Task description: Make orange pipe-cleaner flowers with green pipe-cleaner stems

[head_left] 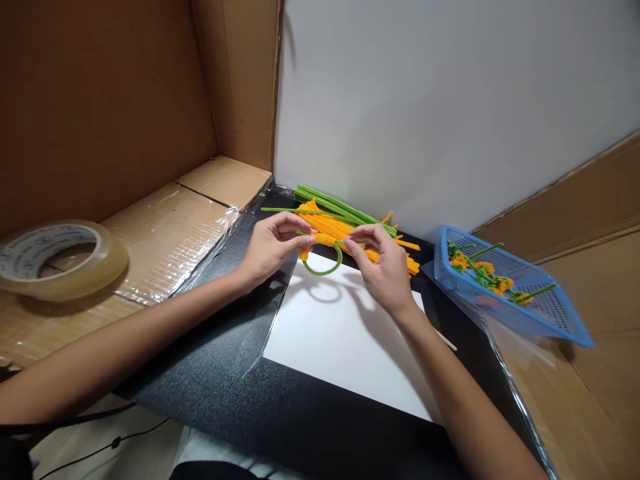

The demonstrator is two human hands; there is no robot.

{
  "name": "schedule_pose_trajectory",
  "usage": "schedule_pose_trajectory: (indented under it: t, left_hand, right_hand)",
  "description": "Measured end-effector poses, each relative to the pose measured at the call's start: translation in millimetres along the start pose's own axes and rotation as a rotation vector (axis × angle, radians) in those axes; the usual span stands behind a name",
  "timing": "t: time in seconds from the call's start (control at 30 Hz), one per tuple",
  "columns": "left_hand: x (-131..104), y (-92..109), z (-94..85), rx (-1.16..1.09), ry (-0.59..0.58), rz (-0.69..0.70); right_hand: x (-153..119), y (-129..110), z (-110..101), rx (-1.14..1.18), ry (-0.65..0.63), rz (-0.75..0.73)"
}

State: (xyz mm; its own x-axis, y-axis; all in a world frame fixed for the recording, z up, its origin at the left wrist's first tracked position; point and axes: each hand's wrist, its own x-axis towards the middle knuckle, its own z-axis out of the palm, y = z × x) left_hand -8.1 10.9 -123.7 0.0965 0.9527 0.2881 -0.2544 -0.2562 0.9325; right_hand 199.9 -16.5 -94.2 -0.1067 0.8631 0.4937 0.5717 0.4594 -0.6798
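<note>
Between my two hands is an orange and green pipe cleaner piece (324, 239), held above a white sheet of paper (320, 333). Its green pipe cleaner hangs down in a curved loop, and its orange part is bent. My left hand (273, 245) pinches the orange end between thumb and fingers. With thumb and forefinger, my right hand (383, 263) grips the green end on the other side. Just behind the hands lie a bundle of orange pipe cleaners (327, 225) and a bundle of green pipe cleaners (330, 202).
At the right, a blue perforated basket (543, 320) holds several orange and green pipe cleaner pieces (485, 268). A roll of clear tape (107, 257) rests on cardboard at the left. A thin wooden stick (447, 340) lies by my right forearm. Cardboard and a white wall enclose the black table (215, 373).
</note>
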Motion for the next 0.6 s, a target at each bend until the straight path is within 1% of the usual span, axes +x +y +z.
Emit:
schedule_pose_trajectory:
  t: [0.07, 0.1, 0.2, 0.27, 0.33, 0.43, 0.53, 0.6]
  left_hand:
    - [1, -1, 0.5, -0.062, 0.053, -0.068]
    - [0, -2, 1.1, -0.085, 0.070, -0.102]
    - [0, -4, 2.2, -0.107, 0.101, -0.175]
    - [4, -6, -1.4, -0.093, 0.136, -0.169]
    - [13, -8, -12.1, -0.077, 0.193, -0.129]
    - [37, -8, -40.5, -0.045, 0.313, -0.071]
    - [56, -5, -66.9, -0.023, 0.437, -0.049]
    - [62, -3, -73.8, -0.007, 0.443, -0.021]
  right_hand:
    - [3, 6, -3, 0.139, -0.092, 0.110]
    - [4, 8, -5, 0.157, -0.131, 0.131]
    - [5, 8, -8, 0.045, -0.241, 0.099]
    - [5, 4, -10, -0.065, -0.317, 0.060]
    - [7, 2, -15, -0.151, -0.358, 0.035]
    - [12, 9, -27, -0.192, -0.368, 0.042]
    - [19, 22, -41, -0.095, -0.368, 0.110]
    - [22, 30, -48, -0.032, -0.368, 0.134]
